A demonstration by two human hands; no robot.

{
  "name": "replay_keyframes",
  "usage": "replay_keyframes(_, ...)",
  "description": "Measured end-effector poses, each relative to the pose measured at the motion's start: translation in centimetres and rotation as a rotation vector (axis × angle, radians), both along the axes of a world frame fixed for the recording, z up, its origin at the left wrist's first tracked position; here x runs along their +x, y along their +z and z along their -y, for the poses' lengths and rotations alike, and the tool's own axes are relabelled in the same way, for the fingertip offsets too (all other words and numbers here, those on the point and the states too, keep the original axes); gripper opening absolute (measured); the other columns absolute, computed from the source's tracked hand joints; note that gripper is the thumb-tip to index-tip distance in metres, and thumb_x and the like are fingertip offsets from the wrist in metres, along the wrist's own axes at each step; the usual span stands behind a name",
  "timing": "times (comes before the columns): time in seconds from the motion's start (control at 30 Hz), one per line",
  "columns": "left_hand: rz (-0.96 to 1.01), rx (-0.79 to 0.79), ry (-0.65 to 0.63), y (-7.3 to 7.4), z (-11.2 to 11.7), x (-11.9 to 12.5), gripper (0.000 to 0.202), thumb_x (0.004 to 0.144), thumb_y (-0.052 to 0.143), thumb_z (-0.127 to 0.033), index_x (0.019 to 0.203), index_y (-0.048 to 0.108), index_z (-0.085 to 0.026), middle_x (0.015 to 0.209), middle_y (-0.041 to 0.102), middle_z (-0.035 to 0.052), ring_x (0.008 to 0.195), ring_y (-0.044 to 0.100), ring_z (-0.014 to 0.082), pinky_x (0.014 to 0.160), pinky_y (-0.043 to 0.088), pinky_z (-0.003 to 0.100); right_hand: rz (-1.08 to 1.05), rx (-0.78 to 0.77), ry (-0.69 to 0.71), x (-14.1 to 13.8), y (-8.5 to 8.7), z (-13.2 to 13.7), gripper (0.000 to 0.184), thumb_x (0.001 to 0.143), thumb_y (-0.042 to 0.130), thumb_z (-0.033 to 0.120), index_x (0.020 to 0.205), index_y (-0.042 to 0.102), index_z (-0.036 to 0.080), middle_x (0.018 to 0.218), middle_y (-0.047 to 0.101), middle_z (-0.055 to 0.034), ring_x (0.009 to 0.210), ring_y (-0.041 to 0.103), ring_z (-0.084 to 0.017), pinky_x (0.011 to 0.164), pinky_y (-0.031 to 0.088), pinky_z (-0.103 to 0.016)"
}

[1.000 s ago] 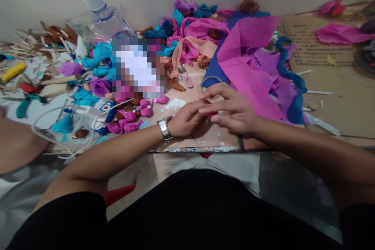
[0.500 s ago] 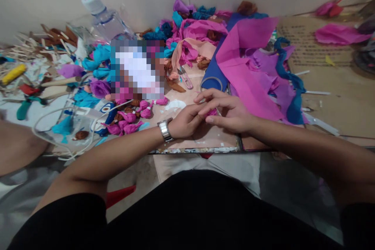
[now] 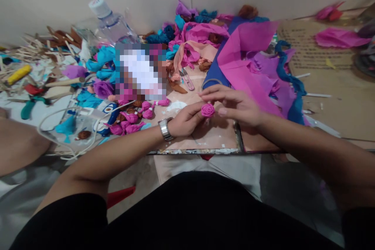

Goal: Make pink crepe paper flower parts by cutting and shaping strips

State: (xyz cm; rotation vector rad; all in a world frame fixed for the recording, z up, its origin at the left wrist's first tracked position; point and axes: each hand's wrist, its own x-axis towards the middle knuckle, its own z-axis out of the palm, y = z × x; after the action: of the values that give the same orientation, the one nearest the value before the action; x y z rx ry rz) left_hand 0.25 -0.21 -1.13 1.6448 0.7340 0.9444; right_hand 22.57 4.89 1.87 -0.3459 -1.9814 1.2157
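A small pink rolled paper rose (image 3: 208, 109) sits between my two hands above the work board (image 3: 216, 140). My left hand (image 3: 184, 120), with a metal watch at the wrist, pinches the rose from the left. My right hand (image 3: 234, 105) touches it from the right with thumb and fingertips, the other fingers spread over it. Several finished pink buds (image 3: 131, 119) lie to the left of my left hand.
Heaps of pink, purple and blue crepe paper (image 3: 249, 62) cover the back of the table. Small snips (image 3: 187, 80), a plastic bottle (image 3: 113, 25), wooden sticks (image 3: 35, 43), a white cable (image 3: 73, 133) and a tape ring (image 3: 212, 83) lie around. Cardboard (image 3: 331, 74) is at right.
My right hand has lifted its fingers off the bud and drawn slightly right, so the rolled pink rose, hidden before, now shows between both hands.
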Motion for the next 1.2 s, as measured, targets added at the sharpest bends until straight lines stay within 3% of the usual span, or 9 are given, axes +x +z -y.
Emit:
replay_keyframes(0.07, 0.061, -0.081, 0.03, 0.0, -0.2, 0.1, 0.051, 0.101, 0.056, -0.07, 0.095, 0.063, -0.02, 0.079, 0.063, 0.0007, 0.063, 0.058, 0.0122, 0.062, 0.051, 0.028, 0.057, 0.084, -0.125, 0.3, -0.3, -0.9, 0.032, 0.102, 0.068, 0.044, 0.131, 0.077, 0.033, 0.133, 0.074, -0.0086, 0.129, 0.066, -0.029, 0.112, 0.052, -0.051)
replay_keyframes(0.17, 0.132, -0.151, 0.135, -0.1, -0.7, 0.2, 0.048, 0.1, 0.059, -0.069, 0.096, 0.059, -0.022, 0.079, 0.059, -0.0012, 0.06, 0.056, 0.0108, 0.057, 0.049, 0.026, 0.252, 0.348, -0.322, 0.6, -1.6, -2.4, 0.028, 0.098, 0.07, 0.04, 0.121, 0.08, 0.026, 0.119, 0.076, -0.0115, 0.116, 0.067, -0.032, 0.107, 0.048, -0.055)
replay_keyframes(0.33, 0.212, -0.166, 0.308, -0.5, -1.8, 0.1, 0.048, 0.099, 0.062, -0.069, 0.096, 0.058, -0.022, 0.082, 0.059, -0.0009, 0.062, 0.056, 0.01, 0.058, 0.05, 0.026, 0.551, 0.541, -0.308, 0.9, -3.4, -3.7, 0.018, 0.094, 0.07, 0.03, 0.104, 0.08, 0.018, 0.105, 0.077, -0.0136, 0.098, 0.063, -0.03, 0.095, 0.045, -0.051)
replay_keyframes(0.43, 0.203, -0.213, 0.382, -0.7, -2.2, 0.0, 0.048, 0.098, 0.062, -0.07, 0.096, 0.059, -0.022, 0.084, 0.063, 0.0002, 0.069, 0.061, 0.011, 0.062, 0.053, 0.026, 0.502, 0.539, -0.306, 0.9, -3.1, -3.7, 0.014, 0.097, 0.065, 0.026, 0.096, 0.077, 0.018, 0.095, 0.076, -0.0113, 0.092, 0.062, -0.029, 0.093, 0.045, -0.048)
replay_keyframes(0.53, 0.207, -0.239, 0.411, -0.8, -2.3, 0.0, 0.048, 0.098, 0.062, -0.07, 0.097, 0.059, -0.023, 0.088, 0.067, 0.0018, 0.076, 0.065, 0.0129, 0.066, 0.055, 0.026, 0.396, 0.475, -0.319, 0.7, -2.3, -3.2, 0.013, 0.099, 0.063, 0.028, 0.099, 0.073, 0.02, 0.096, 0.075, -0.0099, 0.096, 0.063, -0.029, 0.093, 0.045, -0.045)
replay_keyframes(0.67, 0.201, -0.257, 0.337, -0.8, -2.1, 0.0, 0.047, 0.098, 0.062, -0.07, 0.1, 0.06, -0.023, 0.097, 0.071, 0.0043, 0.079, 0.065, 0.0138, 0.067, 0.055, 0.027, 0.362, 0.397, -0.316, 0.4, -1.8, -2.2, 0.014, 0.102, 0.059, 0.029, 0.104, 0.068, 0.019, 0.097, 0.073, -0.009, 0.092, 0.063, -0.026, 0.082, 0.045, -0.037)
replay_keyframes(0.83, 0.269, -0.246, 0.272, -0.3, -1.7, 0.2, 0.044, 0.095, 0.07, -0.065, 0.094, 0.064, -0.021, 0.126, 0.072, 0.0076, 0.093, 0.068, 0.0147, 0.077, 0.057, 0.027, 0.381, 0.361, -0.204, 0.2, -1.9, -1.3, 0.01, 0.103, 0.057, 0.027, 0.104, 0.062, 0.019, 0.091, 0.068, -0.0051, 0.078, 0.059, -0.019, 0.072, 0.041, -0.03)
replay_keyframes(0.97, 0.437, -0.346, 0.274, 0.2, -1.6, 0.4, 0.039, 0.089, 0.081, -0.058, 0.091, 0.07, -0.021, 0.111, 0.073, 0.0035, 0.086, 0.066, 0.0122, 0.077, 0.056, 0.024, 0.363, 0.358, -0.196, 0.1, -2.1, -1.4, 0.009, 0.102, 0.059, 0.026, 0.105, 0.063, 0.018, 0.089, 0.067, -0.0046, 0.075, 0.058, -0.018, 0.07, 0.042, -0.029)
replay_keyframes(1.2, 0.568, -0.454, 0.276, 0.7, -1.8, 0.5, 0.033, 0.086, 0.087, -0.048, 0.09, 0.072, -0.019, 0.106, 0.074, 0.0037, 0.091, 0.07, 0.0149, 0.076, 0.057, 0.025, 0.299, 0.375, -0.131, 0.1, -2.6, -1.9, 0.019, 0.107, 0.057, 0.025, 0.116, 0.073, 0.019, 0.107, 0.074, -0.0101, 0.102, 0.07, -0.023, 0.09, 0.053, -0.034)
